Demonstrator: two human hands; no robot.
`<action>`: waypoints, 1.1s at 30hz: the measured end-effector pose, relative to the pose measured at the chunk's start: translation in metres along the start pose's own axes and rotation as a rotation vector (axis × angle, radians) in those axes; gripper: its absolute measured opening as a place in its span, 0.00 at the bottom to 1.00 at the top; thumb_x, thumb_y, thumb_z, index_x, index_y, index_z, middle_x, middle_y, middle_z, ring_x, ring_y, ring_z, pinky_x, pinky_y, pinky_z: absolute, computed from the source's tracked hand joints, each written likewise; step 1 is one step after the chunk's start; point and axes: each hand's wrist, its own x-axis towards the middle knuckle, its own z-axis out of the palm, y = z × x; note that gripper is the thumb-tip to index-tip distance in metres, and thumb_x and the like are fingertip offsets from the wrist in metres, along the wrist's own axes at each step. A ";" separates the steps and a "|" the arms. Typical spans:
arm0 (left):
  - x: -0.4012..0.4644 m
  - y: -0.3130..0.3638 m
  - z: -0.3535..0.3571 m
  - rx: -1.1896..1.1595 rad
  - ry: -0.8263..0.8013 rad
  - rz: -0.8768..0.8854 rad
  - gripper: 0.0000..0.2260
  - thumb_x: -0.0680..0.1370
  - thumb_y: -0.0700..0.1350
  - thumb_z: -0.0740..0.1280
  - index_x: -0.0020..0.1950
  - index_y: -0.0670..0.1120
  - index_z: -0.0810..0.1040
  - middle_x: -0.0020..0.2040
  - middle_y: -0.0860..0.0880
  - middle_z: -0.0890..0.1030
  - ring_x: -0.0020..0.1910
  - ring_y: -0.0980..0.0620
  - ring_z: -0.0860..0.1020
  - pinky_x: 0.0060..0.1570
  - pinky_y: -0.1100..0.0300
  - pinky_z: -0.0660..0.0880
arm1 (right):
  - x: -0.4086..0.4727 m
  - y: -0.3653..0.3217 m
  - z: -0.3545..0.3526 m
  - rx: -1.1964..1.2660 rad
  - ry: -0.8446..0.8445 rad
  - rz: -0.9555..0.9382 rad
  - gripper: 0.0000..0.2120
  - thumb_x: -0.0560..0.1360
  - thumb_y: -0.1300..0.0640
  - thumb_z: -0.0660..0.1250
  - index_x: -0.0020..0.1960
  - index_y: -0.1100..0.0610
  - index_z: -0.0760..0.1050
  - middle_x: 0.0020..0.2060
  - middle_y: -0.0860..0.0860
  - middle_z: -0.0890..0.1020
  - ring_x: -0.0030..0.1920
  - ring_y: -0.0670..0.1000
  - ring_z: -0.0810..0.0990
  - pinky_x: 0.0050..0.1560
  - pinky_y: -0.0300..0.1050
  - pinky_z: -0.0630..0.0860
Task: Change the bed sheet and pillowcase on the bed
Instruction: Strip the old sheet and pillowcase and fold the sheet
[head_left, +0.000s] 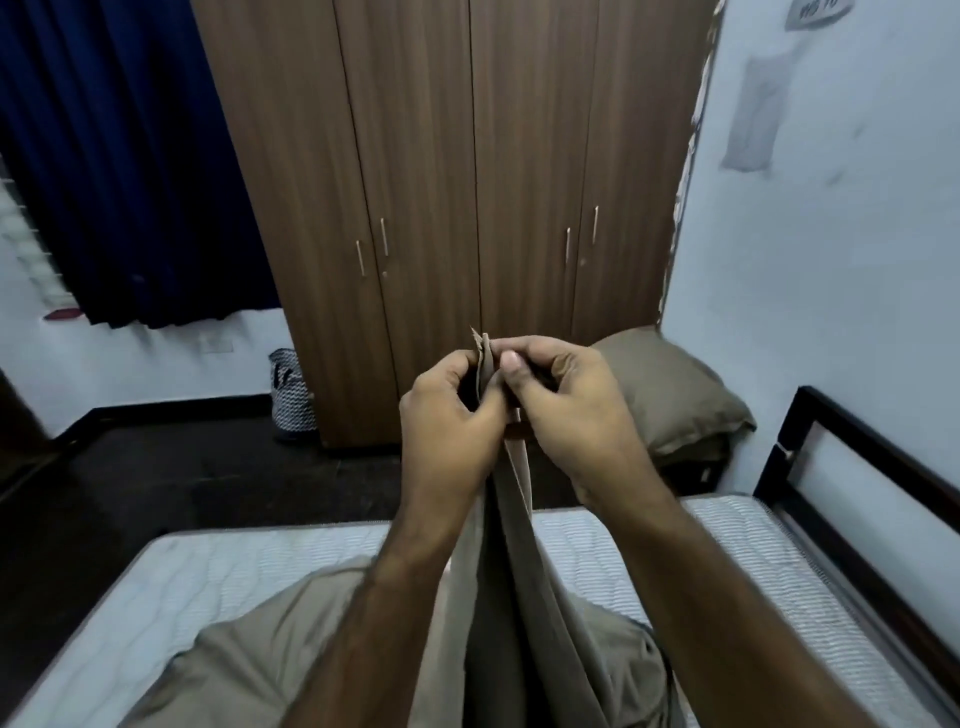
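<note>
Bed sheet (506, 525), tan, hangs from both hands over the bare mattress (218, 566); left hand (449, 415) and right hand (569, 405) pinch its corners together, fingers curled; folding or sorting edges, I judge; next calls for spreading it wide.

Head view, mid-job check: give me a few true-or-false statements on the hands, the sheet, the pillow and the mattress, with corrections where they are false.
1. Both hands, left and right, pinch the beige sheet at its top edge. True.
2. The mattress is fully covered by the sheet. False: its white quilted top shows bare on both sides of the bunched sheet.
3. The pillow lies on the mattress. False: it sits beyond the bed, by the wardrobe.
4. The wardrobe doors are shut. True.
</note>
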 end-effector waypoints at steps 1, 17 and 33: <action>-0.004 -0.007 -0.003 -0.033 -0.044 -0.027 0.04 0.80 0.42 0.70 0.51 0.49 0.84 0.40 0.52 0.84 0.42 0.58 0.83 0.40 0.63 0.79 | -0.005 0.005 0.000 -0.007 -0.026 0.023 0.10 0.83 0.59 0.64 0.57 0.50 0.84 0.47 0.49 0.87 0.49 0.51 0.86 0.48 0.54 0.84; -0.066 -0.041 -0.046 -0.128 0.014 -0.257 0.11 0.85 0.43 0.63 0.48 0.44 0.84 0.43 0.43 0.83 0.44 0.46 0.81 0.50 0.39 0.78 | -0.033 0.074 0.024 -0.051 -0.364 -0.050 0.04 0.80 0.57 0.70 0.55 0.54 0.79 0.47 0.48 0.83 0.50 0.47 0.82 0.53 0.48 0.81; -0.067 -0.054 -0.075 0.198 0.231 -0.151 0.08 0.84 0.47 0.65 0.50 0.48 0.83 0.39 0.55 0.83 0.40 0.57 0.80 0.41 0.61 0.76 | -0.044 0.124 0.062 -0.114 -0.289 -0.135 0.10 0.78 0.62 0.71 0.56 0.52 0.81 0.50 0.44 0.81 0.52 0.47 0.81 0.51 0.43 0.79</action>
